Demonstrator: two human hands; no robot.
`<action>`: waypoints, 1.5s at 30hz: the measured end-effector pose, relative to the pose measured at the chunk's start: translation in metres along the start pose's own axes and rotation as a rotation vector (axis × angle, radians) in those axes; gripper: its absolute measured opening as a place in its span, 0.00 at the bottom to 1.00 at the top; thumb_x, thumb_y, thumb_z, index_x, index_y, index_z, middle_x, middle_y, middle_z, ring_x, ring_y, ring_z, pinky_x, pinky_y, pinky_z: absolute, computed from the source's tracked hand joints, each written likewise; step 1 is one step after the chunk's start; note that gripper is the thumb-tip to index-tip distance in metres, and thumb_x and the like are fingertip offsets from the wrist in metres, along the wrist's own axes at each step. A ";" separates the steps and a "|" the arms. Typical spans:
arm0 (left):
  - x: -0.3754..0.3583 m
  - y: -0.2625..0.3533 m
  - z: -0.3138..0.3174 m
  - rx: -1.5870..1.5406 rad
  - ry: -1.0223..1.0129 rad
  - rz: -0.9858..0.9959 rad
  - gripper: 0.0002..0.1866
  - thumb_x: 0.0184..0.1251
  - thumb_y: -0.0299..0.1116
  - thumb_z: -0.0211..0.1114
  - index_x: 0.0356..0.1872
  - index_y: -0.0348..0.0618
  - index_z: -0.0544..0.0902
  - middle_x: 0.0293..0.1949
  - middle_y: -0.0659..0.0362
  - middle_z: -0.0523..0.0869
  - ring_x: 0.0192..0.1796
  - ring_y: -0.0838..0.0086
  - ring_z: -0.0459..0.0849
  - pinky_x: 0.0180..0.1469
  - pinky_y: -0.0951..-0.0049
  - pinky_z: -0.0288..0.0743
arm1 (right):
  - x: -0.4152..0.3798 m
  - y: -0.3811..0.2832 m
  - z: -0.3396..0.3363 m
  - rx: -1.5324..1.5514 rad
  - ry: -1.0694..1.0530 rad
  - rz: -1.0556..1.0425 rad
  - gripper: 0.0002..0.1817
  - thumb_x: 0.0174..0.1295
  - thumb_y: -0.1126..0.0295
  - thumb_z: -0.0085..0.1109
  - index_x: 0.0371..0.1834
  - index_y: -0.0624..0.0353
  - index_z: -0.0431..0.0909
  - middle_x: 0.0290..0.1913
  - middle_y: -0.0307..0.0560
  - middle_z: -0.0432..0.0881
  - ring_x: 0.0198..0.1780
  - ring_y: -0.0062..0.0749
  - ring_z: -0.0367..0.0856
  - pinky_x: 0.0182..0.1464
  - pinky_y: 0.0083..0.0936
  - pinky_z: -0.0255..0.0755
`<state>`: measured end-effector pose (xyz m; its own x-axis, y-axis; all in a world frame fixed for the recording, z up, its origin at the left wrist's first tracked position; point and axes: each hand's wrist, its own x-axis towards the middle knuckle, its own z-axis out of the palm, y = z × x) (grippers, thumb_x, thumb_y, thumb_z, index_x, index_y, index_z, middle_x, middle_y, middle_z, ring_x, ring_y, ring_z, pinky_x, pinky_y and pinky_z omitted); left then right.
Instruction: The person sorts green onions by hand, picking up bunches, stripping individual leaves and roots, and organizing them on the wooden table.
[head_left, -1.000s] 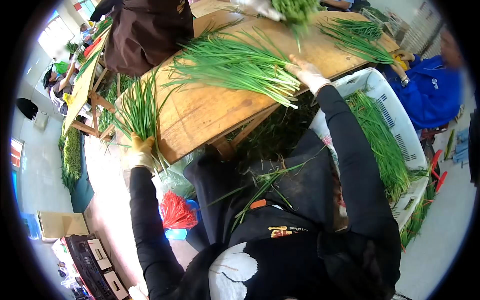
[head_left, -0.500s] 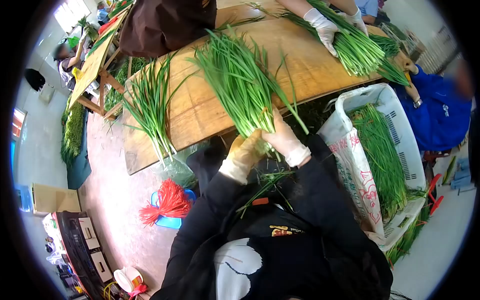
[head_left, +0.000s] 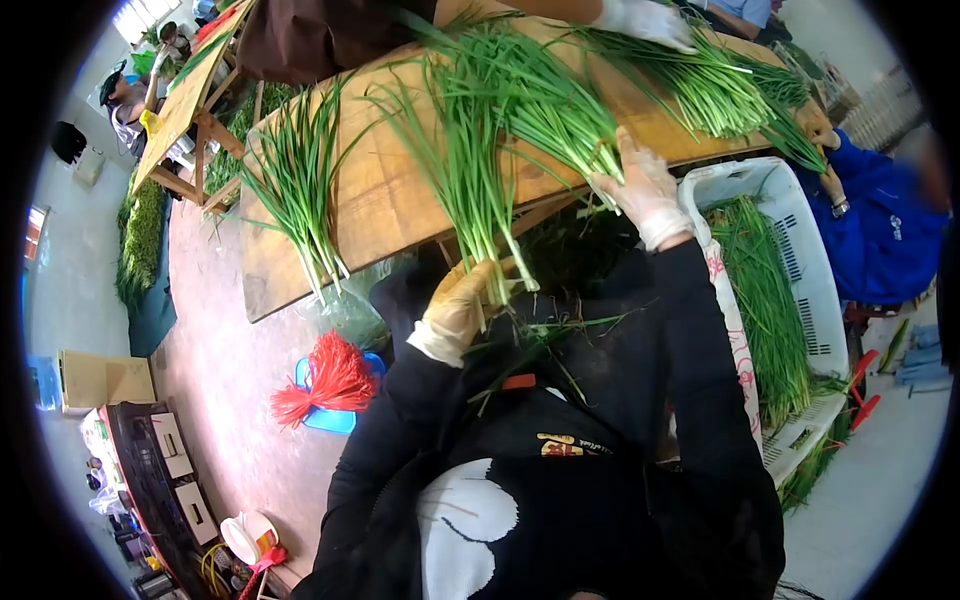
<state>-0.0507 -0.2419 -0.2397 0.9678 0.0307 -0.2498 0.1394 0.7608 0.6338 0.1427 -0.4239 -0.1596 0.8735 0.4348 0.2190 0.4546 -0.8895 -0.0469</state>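
Observation:
My left hand (head_left: 462, 303), in a yellow-stained glove, is closed around the pale stem ends of a bunch of garlic chives (head_left: 468, 195), held at the table's near edge. My right hand (head_left: 648, 190), in a whitish glove, grips the stem ends of a second bunch of garlic chives (head_left: 560, 110), its leaves lying on the wooden table (head_left: 385, 205). The leaves of both bunches overlap toward the far side. To the left rests a smaller bunch of chives (head_left: 303, 190), its stems reaching over the edge. Loose green scraps (head_left: 540, 345) lie on my lap.
A white crate (head_left: 808, 270) of chives stands right of me, with a printed sack over its side. A co-worker's gloved hand (head_left: 648, 22) is near a large chive pile (head_left: 725, 95). Red ties (head_left: 335, 380) sit on a blue tray left. A person in blue is at right.
My hands have moved apart, splitting the one bunch in two. My right hand went right and away with its part; my left stayed near the edge. The co-worker's hand moved away from the pile's stems.

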 end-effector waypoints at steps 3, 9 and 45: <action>-0.015 0.016 0.000 0.007 -0.038 -0.045 0.17 0.62 0.37 0.54 0.49 0.40 0.71 0.47 0.54 0.78 0.42 0.74 0.79 0.38 0.74 0.75 | -0.027 -0.017 -0.006 0.290 0.379 -0.297 0.25 0.56 0.56 0.53 0.56 0.52 0.66 0.45 0.47 0.76 0.43 0.42 0.72 0.48 0.34 0.68; 0.002 0.020 -0.016 0.113 -0.081 -0.021 0.17 0.58 0.28 0.59 0.49 0.37 0.70 0.42 0.54 0.79 0.38 0.73 0.79 0.40 0.75 0.74 | -0.084 -0.062 0.020 0.479 -0.067 -0.298 0.28 0.51 0.39 0.45 0.25 0.56 0.73 0.23 0.42 0.74 0.28 0.38 0.75 0.28 0.31 0.69; 0.023 0.016 0.012 0.071 0.020 -0.044 0.18 0.58 0.35 0.60 0.48 0.39 0.72 0.38 0.61 0.81 0.31 0.83 0.73 0.30 0.85 0.66 | -0.002 -0.119 -0.003 0.552 0.204 -0.686 0.06 0.55 0.66 0.54 0.28 0.56 0.76 0.26 0.45 0.78 0.26 0.33 0.78 0.29 0.24 0.72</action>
<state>-0.0232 -0.2368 -0.2260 0.9562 0.0118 -0.2924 0.1967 0.7138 0.6721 0.0861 -0.3191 -0.1515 0.3560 0.7645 0.5374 0.9290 -0.2274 -0.2920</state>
